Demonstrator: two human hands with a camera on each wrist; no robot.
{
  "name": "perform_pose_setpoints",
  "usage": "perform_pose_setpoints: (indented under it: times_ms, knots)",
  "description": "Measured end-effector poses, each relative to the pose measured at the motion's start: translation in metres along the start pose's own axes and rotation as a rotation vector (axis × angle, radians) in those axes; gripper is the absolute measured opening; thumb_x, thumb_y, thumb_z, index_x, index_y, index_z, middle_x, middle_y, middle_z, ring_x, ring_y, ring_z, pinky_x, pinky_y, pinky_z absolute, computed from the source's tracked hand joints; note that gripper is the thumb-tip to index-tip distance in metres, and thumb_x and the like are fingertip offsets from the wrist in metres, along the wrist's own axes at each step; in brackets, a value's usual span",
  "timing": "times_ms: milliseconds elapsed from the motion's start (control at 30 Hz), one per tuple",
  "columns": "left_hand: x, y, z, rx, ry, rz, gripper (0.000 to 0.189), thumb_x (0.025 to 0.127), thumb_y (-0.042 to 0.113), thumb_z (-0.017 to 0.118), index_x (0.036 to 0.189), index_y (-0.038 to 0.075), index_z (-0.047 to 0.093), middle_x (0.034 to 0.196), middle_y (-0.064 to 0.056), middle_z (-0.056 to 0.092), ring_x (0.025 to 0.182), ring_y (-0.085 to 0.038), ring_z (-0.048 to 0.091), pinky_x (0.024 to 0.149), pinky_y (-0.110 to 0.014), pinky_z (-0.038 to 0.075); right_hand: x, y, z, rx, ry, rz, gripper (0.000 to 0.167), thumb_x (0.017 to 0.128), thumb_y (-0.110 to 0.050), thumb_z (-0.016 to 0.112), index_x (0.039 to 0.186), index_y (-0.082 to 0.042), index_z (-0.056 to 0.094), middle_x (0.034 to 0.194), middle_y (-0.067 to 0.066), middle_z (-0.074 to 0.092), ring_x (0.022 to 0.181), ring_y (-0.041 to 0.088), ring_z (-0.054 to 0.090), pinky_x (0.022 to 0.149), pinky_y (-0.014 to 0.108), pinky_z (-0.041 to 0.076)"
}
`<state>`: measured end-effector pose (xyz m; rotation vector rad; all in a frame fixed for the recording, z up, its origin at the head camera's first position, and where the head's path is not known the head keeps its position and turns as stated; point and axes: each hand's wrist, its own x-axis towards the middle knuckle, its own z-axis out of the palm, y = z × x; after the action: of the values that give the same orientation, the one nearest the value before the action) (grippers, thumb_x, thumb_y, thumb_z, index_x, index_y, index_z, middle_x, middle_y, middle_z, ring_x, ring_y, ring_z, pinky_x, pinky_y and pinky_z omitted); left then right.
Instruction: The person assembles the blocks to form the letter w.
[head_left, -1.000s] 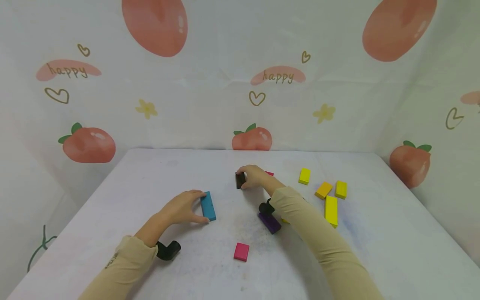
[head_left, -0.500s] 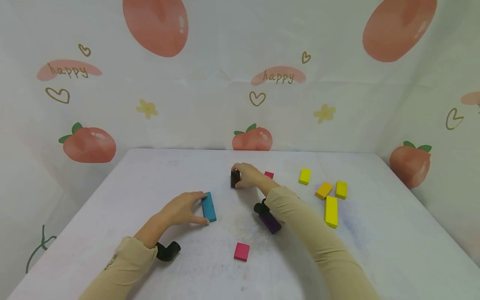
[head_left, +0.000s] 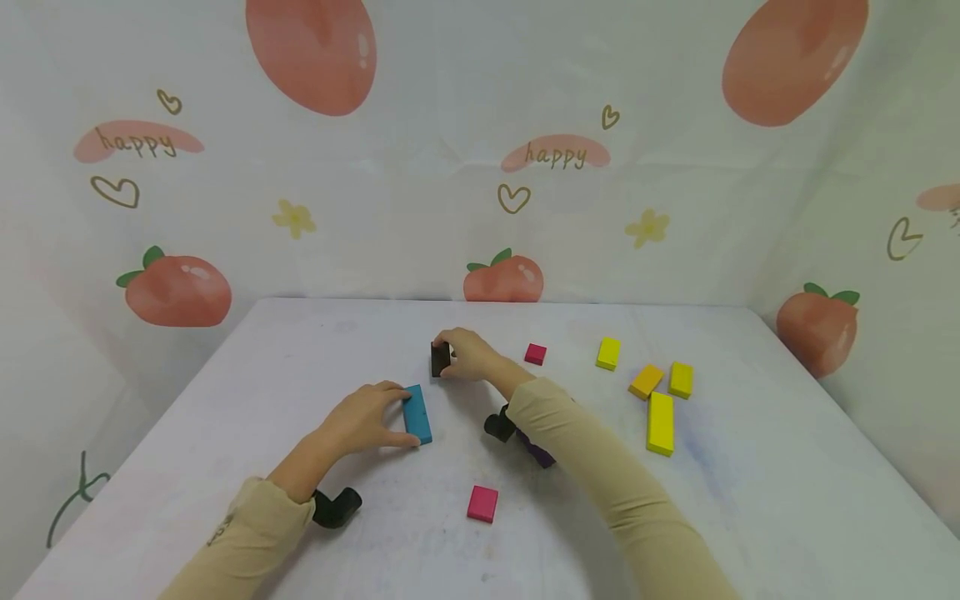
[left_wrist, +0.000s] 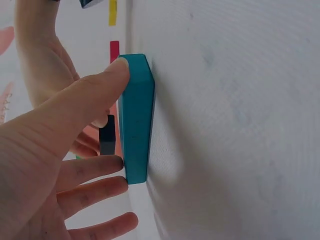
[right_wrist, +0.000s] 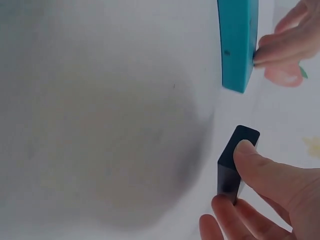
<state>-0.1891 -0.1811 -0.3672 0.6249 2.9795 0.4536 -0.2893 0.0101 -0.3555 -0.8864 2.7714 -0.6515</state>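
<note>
My left hand (head_left: 367,418) pinches a long blue block (head_left: 417,414) end to end, thumb at the near end and fingers at the far end. The left wrist view has the thumb on one end of this blue block (left_wrist: 136,120), with some fingertips along its other end. Beyond it, my right hand (head_left: 474,358) holds a smaller black block (head_left: 440,359) by its ends. In the right wrist view, the thumb lies on the top of the black block (right_wrist: 234,162) and fingertips sit under its lower end. The two blocks are apart.
A pink-red block (head_left: 483,504) lies near the front, and a red one (head_left: 536,354) behind the right wrist. A purple block (head_left: 536,450) is partly hidden by the right sleeve. Yellow blocks (head_left: 660,423) and an orange block (head_left: 646,382) lie to the right.
My right hand has moved left with the black block, closer to the blue one. The far red block is now uncovered, and the sleeve hides more of the purple block. The left hand stays put.
</note>
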Motion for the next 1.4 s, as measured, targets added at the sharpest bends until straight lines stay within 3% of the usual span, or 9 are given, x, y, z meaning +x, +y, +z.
perform_pose_setpoints:
  times_ms: [333, 633, 1100, 1400]
  knots:
    - [-0.001, 0.001, 0.000, 0.010, 0.016, -0.003, 0.074, 0.070, 0.046, 0.077, 0.123, -0.002, 0.057, 0.126, -0.019, 0.057, 0.112, -0.037, 0.057, 0.093, -0.050, 0.049, 0.005, -0.019, 0.008, -0.003, 0.011, -0.057, 0.045, 0.083, -0.008, 0.068, 0.125, -0.001, 0.052, 0.130, 0.015, 0.054, 0.118, 0.026, 0.053, 0.102, 0.035, 0.045]
    - [-0.002, 0.001, -0.001, -0.003, 0.010, -0.011, 0.074, 0.070, 0.046, 0.077, 0.123, -0.001, 0.057, 0.127, -0.020, 0.057, 0.113, -0.037, 0.057, 0.092, -0.050, 0.050, 0.009, -0.032, 0.015, 0.009, -0.002, -0.041, 0.044, 0.085, -0.010, 0.068, 0.126, -0.003, 0.053, 0.131, 0.014, 0.053, 0.114, 0.024, 0.055, 0.099, 0.031, 0.048]
    - [-0.001, 0.000, -0.001, 0.004, 0.013, 0.002, 0.074, 0.070, 0.044, 0.078, 0.122, -0.004, 0.057, 0.127, -0.022, 0.056, 0.114, -0.038, 0.056, 0.093, -0.050, 0.049, 0.015, -0.032, 0.020, 0.088, -0.046, -0.014, 0.045, 0.085, -0.010, 0.067, 0.126, -0.004, 0.052, 0.131, 0.015, 0.052, 0.112, 0.025, 0.058, 0.097, 0.030, 0.049]
    - [-0.001, 0.001, -0.001, 0.022, 0.019, 0.009, 0.073, 0.070, 0.045, 0.077, 0.121, -0.003, 0.059, 0.127, -0.021, 0.056, 0.113, -0.039, 0.055, 0.093, -0.051, 0.048, 0.019, -0.030, 0.019, 0.085, -0.082, -0.015, 0.045, 0.085, -0.010, 0.067, 0.127, -0.005, 0.052, 0.131, 0.014, 0.052, 0.110, 0.025, 0.060, 0.095, 0.030, 0.050]
